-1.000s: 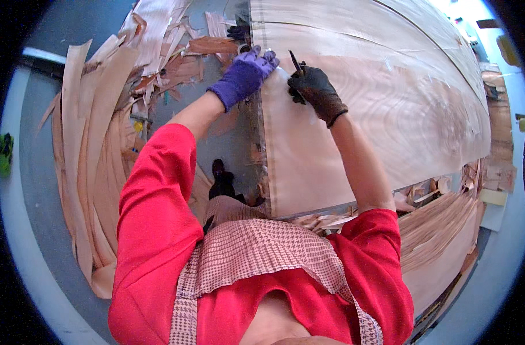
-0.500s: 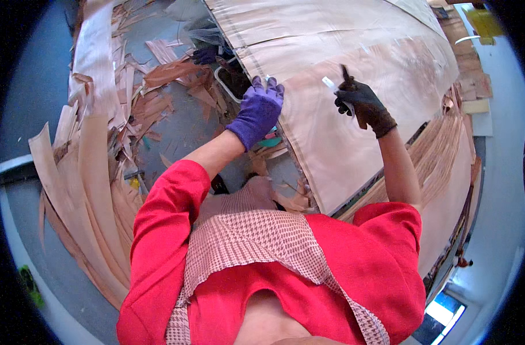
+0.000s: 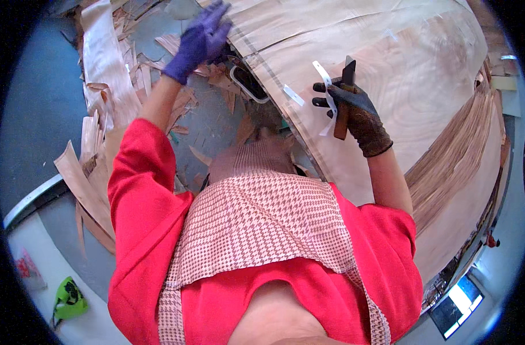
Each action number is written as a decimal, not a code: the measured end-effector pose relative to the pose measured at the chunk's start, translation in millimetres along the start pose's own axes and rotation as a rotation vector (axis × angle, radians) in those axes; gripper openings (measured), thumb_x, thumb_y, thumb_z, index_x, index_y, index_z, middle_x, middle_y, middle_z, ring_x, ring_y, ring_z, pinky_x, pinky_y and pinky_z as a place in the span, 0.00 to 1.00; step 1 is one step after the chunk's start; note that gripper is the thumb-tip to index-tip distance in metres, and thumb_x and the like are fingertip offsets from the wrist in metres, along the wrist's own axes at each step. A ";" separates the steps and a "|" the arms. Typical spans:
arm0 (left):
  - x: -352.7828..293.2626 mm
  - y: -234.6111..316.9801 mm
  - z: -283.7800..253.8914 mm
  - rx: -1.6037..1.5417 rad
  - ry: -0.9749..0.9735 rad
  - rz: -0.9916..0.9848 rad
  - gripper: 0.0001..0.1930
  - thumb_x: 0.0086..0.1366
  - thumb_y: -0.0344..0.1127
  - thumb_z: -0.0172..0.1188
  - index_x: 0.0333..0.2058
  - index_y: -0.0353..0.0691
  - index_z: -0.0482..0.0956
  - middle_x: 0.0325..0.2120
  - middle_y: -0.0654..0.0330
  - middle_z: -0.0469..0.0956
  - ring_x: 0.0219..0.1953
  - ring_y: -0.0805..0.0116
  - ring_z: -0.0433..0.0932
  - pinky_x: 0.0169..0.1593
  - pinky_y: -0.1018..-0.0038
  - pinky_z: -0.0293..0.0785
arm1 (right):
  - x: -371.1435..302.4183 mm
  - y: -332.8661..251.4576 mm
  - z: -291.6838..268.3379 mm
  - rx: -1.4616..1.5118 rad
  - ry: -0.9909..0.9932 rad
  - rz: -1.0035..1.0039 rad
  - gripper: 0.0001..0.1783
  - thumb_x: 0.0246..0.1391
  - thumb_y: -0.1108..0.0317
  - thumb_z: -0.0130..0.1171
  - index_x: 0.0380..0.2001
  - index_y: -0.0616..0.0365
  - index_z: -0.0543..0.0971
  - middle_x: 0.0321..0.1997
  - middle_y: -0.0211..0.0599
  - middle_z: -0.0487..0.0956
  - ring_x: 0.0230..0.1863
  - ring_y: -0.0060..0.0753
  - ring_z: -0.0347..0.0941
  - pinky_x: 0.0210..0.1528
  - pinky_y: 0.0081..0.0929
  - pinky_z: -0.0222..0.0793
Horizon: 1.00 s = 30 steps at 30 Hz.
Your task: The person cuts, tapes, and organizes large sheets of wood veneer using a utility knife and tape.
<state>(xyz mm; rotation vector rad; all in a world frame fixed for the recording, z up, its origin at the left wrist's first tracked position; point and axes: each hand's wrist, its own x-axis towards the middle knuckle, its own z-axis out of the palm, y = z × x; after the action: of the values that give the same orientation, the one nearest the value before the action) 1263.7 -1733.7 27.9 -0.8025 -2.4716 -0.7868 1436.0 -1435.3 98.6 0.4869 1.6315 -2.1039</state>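
My left hand (image 3: 204,39), in a purple glove, reaches to the far left edge of a pale wood veneer sheet (image 3: 331,37). Its fingers are spread and slightly blurred, and nothing shows in them. Over the sheet, my dark-gloved right hand (image 3: 357,109) holds a knife (image 3: 342,118) with a brown handle and a dark, broad blade end. A strip of white tape with small holes (image 3: 324,75) hangs curled among that hand's fingers. Between the hands, a short piece of white tape (image 3: 293,95) lies on the sheet near its left edge.
Left of the sheet, veneer scraps (image 3: 222,80) litter the floor, beside a long pale strip (image 3: 104,52). A dark container with a light rim (image 3: 248,86) sits below the sheet's edge. Brown veneer strips (image 3: 452,155) lie along the right. A green object (image 3: 71,298) is at lower left.
My left hand has left the near part of the sheet's edge and moved farther away and left. My right hand has turned, showing more of the knife and tape. The view has shifted.
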 end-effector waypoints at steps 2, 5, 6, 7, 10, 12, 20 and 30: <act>23.3 -29.2 3.0 0.140 -0.046 0.031 0.23 0.60 0.43 0.45 0.51 0.37 0.63 0.49 0.46 0.66 0.51 0.53 0.66 0.53 0.61 0.61 | 8.9 0.9 5.0 0.077 -0.007 0.003 0.14 0.52 0.66 0.51 0.39 0.65 0.69 0.40 0.41 0.75 0.36 0.35 0.74 0.34 0.25 0.69; 27.0 -37.5 34.2 0.264 -0.268 0.195 0.24 0.60 0.43 0.43 0.52 0.36 0.62 0.52 0.43 0.61 0.54 0.48 0.60 0.57 0.57 0.54 | 23.4 6.5 11.2 0.162 0.078 -0.005 0.13 0.51 0.67 0.53 0.38 0.65 0.70 0.37 0.40 0.75 0.34 0.34 0.74 0.34 0.25 0.70; 24.8 -34.1 45.7 0.294 -0.360 0.261 0.24 0.60 0.43 0.43 0.52 0.37 0.63 0.53 0.42 0.60 0.56 0.45 0.58 0.59 0.56 0.49 | 29.8 7.7 14.9 0.182 0.105 -0.005 0.13 0.51 0.68 0.53 0.37 0.65 0.70 0.36 0.40 0.75 0.34 0.33 0.74 0.34 0.24 0.70; 23.0 -1.4 45.5 0.289 -0.311 0.133 0.25 0.58 0.43 0.45 0.52 0.38 0.63 0.53 0.42 0.60 0.56 0.44 0.57 0.59 0.55 0.49 | 36.6 10.7 14.4 0.147 0.147 -0.001 0.12 0.50 0.68 0.54 0.35 0.65 0.71 0.32 0.38 0.75 0.31 0.31 0.74 0.34 0.23 0.70; 25.6 20.3 36.3 0.256 -0.320 0.115 0.25 0.58 0.44 0.44 0.53 0.38 0.62 0.54 0.43 0.59 0.56 0.45 0.57 0.59 0.55 0.48 | 36.6 6.0 22.2 0.161 0.209 0.023 0.11 0.49 0.68 0.55 0.34 0.65 0.72 0.30 0.36 0.75 0.30 0.29 0.73 0.34 0.22 0.70; 26.1 28.0 37.5 0.298 -0.200 0.207 0.22 0.57 0.42 0.46 0.49 0.40 0.67 0.51 0.47 0.64 0.53 0.48 0.62 0.55 0.57 0.57 | 39.5 6.6 27.2 0.193 0.243 0.021 0.12 0.49 0.68 0.55 0.34 0.65 0.72 0.30 0.36 0.75 0.29 0.28 0.73 0.33 0.22 0.70; 11.7 55.7 34.7 -0.056 -0.331 0.283 0.23 0.58 0.46 0.50 0.47 0.36 0.69 0.52 0.48 0.64 0.54 0.52 0.62 0.57 0.61 0.56 | 66.7 1.4 49.1 0.217 0.368 -0.017 0.12 0.48 0.69 0.56 0.35 0.64 0.71 0.30 0.37 0.75 0.29 0.28 0.73 0.33 0.23 0.71; -5.3 78.2 36.5 -0.272 -0.237 0.159 0.16 0.48 0.37 0.58 0.36 0.38 0.74 0.41 0.55 0.72 0.42 0.55 0.70 0.45 0.63 0.66 | 67.1 1.3 64.1 0.204 0.445 -0.072 0.11 0.49 0.70 0.56 0.34 0.65 0.71 0.29 0.38 0.75 0.27 0.29 0.73 0.30 0.21 0.71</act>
<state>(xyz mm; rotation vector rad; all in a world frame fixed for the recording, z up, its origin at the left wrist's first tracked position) 1309.4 -1660.3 27.5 -1.2389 -2.4923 -1.0346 1379.2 -1505.8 78.4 1.0403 1.6841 -2.3491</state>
